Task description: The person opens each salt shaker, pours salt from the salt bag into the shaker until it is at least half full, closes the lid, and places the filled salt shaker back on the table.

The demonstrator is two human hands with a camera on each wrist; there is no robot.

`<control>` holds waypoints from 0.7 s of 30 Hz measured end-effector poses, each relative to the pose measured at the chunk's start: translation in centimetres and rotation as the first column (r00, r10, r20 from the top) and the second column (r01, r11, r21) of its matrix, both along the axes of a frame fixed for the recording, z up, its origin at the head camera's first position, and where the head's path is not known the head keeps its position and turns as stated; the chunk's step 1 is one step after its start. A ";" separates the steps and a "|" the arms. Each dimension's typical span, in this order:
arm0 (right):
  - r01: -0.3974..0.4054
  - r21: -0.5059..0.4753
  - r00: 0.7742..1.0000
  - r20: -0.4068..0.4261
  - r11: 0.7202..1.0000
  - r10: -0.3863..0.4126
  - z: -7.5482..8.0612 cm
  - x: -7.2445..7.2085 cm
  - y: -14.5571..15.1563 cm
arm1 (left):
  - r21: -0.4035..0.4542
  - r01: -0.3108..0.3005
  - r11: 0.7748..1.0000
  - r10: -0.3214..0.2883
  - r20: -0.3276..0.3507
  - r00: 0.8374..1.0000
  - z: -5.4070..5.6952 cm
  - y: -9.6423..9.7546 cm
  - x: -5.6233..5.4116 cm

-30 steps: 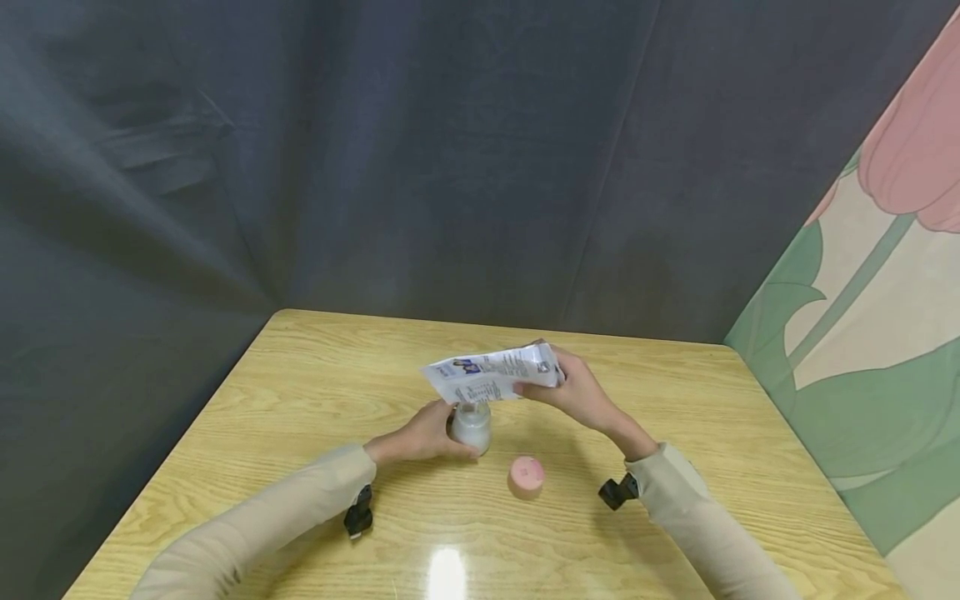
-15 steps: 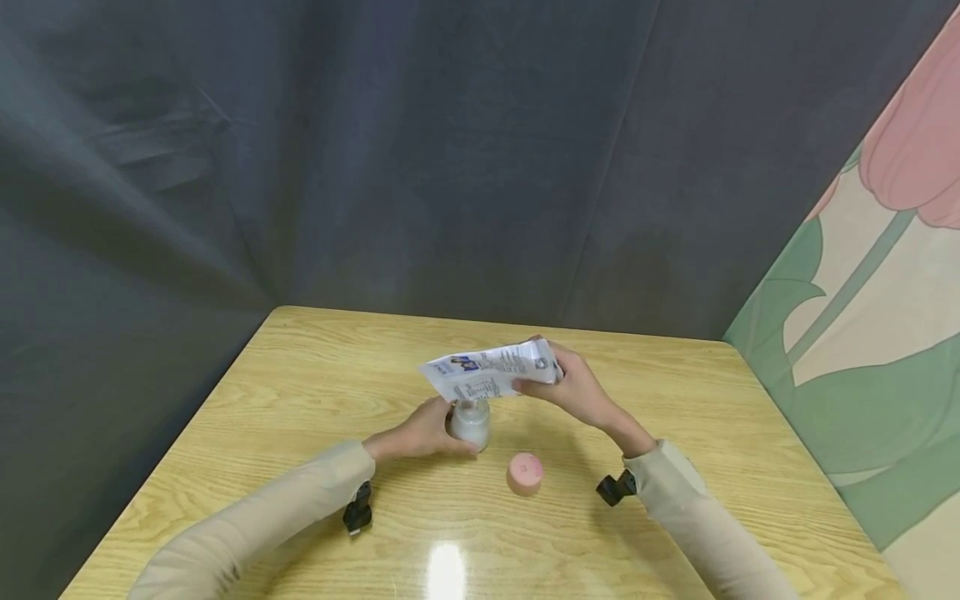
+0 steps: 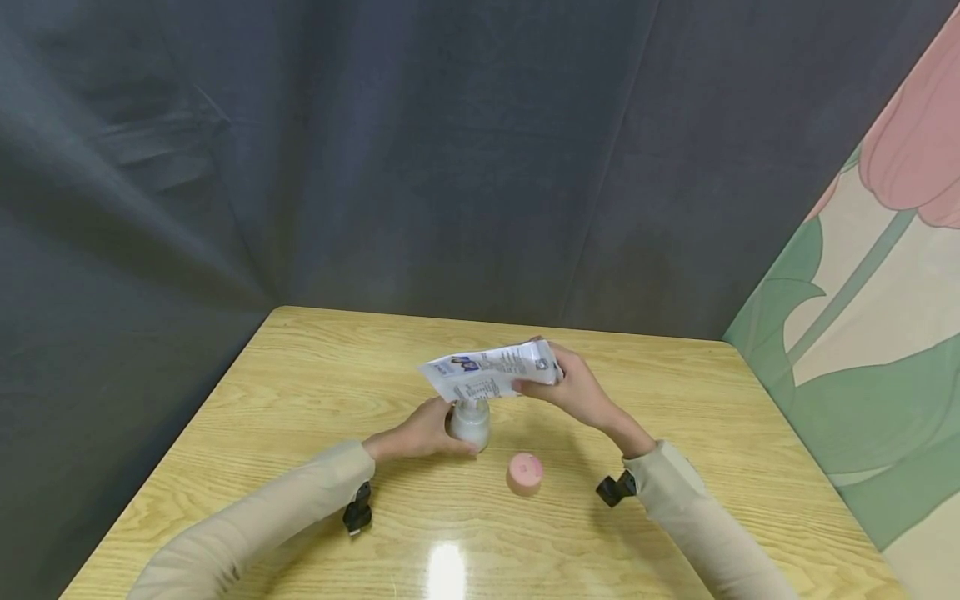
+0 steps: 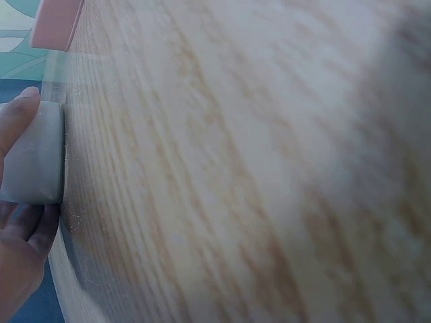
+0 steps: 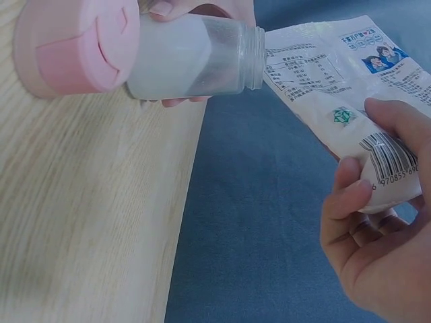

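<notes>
My left hand [image 3: 420, 433] grips a clear jar [image 3: 471, 427] that stands upright on the table, fingers and thumb around its body. White powder [image 5: 165, 60] fills much of the jar, its surface sloping in the right wrist view. Over the jar's mouth my right hand [image 3: 579, 393] holds a white printed bag [image 3: 491, 372], tilted with its left end low at the jar. A barcode and printed text show on the bag in the right wrist view. The bag's opening is hidden. In front of the jar, slightly right, sits a pink lid [image 3: 524, 474] on the table.
The wooden table [image 3: 337, 367] extends around both hands, with a dark curtain [image 3: 450, 167] behind it. To the right stands a wall panel [image 3: 862, 333] with a tulip pattern. Small white specks lie on the table by the jar in the left wrist view.
</notes>
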State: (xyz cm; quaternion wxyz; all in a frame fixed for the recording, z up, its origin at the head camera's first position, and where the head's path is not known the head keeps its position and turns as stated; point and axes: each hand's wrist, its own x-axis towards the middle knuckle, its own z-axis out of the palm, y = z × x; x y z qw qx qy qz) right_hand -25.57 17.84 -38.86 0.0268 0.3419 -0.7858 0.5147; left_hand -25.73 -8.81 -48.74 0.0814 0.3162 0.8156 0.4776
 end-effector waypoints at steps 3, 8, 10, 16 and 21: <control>-0.006 -0.005 1.000 -0.002 1.000 0.006 0.0 0.0 0.0 | -0.015 -0.005 1.000 0.005 -0.007 1.000 0.1 0.0 0.0; -0.010 -0.010 1.000 -0.010 1.000 0.010 0.1 -0.1 0.1 | -0.021 -0.008 1.000 0.008 -0.016 1.000 0.1 0.0 -0.1; -0.009 -0.009 1.000 -0.012 1.000 0.009 0.1 -0.1 0.1 | -0.017 -0.008 1.000 0.008 -0.014 1.000 0.1 0.0 -0.1; -0.003 -0.001 1.000 -0.022 1.000 0.003 0.2 -0.1 0.1 | -0.027 -0.013 1.000 0.013 -0.015 1.000 0.1 0.1 -0.1; -0.002 0.003 1.000 -0.025 1.000 0.002 0.2 0.0 0.1 | -0.035 -0.015 0.999 0.015 -0.016 1.000 0.1 0.0 -0.1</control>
